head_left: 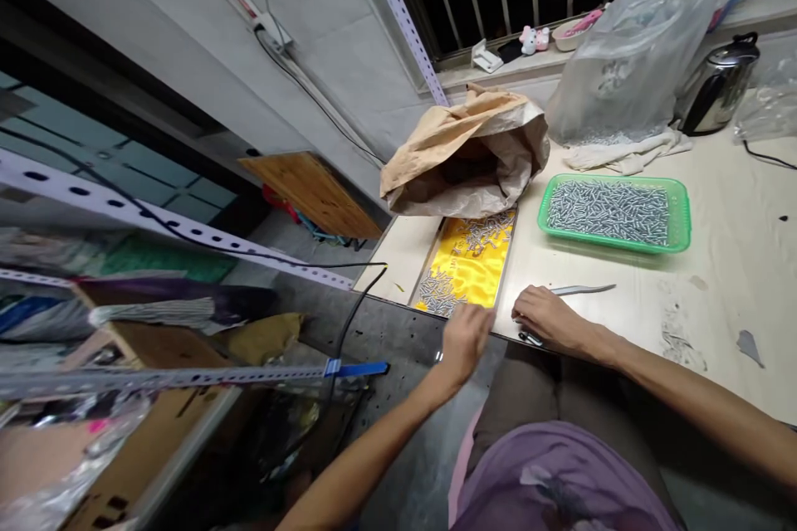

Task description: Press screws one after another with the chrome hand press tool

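My left hand (466, 342) is closed just in front of the table edge, by the near end of a shallow tray lined with shiny yellow cloth (476, 265). A small shiny bit (439, 356) shows beside its wrist side; what its fingers hold is hidden. Several small metal pins or screws (441, 292) lie heaped on the cloth's near end, with more at the far end. My right hand (551, 319) rests on the table edge, fingers curled over small shiny metal pieces (529, 338). A thin, pointed metal tool (584, 289), like tweezers, sticks out from behind this hand.
A green plastic basket (681, 220) full of similar metal pieces sits on the table (728, 265). A crumpled brown paper bag (464, 153) opens over the tray's far end. Behind are a plastic bag (623, 66), a cloth (628, 153) and a kettle (722, 87). Perforated shelving (187, 224) stands left.
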The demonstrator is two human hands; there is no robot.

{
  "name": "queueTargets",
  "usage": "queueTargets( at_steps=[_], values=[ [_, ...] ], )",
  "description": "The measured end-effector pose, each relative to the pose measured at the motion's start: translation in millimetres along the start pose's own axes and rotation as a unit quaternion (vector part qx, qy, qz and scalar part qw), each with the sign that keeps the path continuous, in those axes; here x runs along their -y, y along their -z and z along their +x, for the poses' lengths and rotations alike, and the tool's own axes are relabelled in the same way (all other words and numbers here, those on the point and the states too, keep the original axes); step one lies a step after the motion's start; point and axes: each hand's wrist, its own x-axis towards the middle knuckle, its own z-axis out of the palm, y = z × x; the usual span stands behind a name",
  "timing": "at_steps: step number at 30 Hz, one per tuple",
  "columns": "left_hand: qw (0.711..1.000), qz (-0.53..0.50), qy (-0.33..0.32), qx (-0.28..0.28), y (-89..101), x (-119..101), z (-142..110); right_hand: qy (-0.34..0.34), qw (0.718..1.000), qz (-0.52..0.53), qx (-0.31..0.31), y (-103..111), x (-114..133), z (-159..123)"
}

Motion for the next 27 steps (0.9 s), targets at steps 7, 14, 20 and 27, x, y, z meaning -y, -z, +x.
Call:
queueTargets(
  at_steps=[7,14,20,27],
  values=[
    [0.966,0.130,0.128,0.180,17.9,55,40,-0.099,0.955,-0.030,-0.279,55,-26,5],
    [0.955,0.100,0.139,0.243,19.5,63,50,-0.307,0.890,-0.228,-0.247,118,-69,-33],
    [0.952,0.064,0.126,0.270,20.3,69,58,-0.232,0.935,-0.150,-0.221,74,-33,-68],
    [0.964,-0.031,0.149,0.220,29.3,66,65,-0.221,0.958,-0.058,-0.174,41,1,-98]
  ],
)
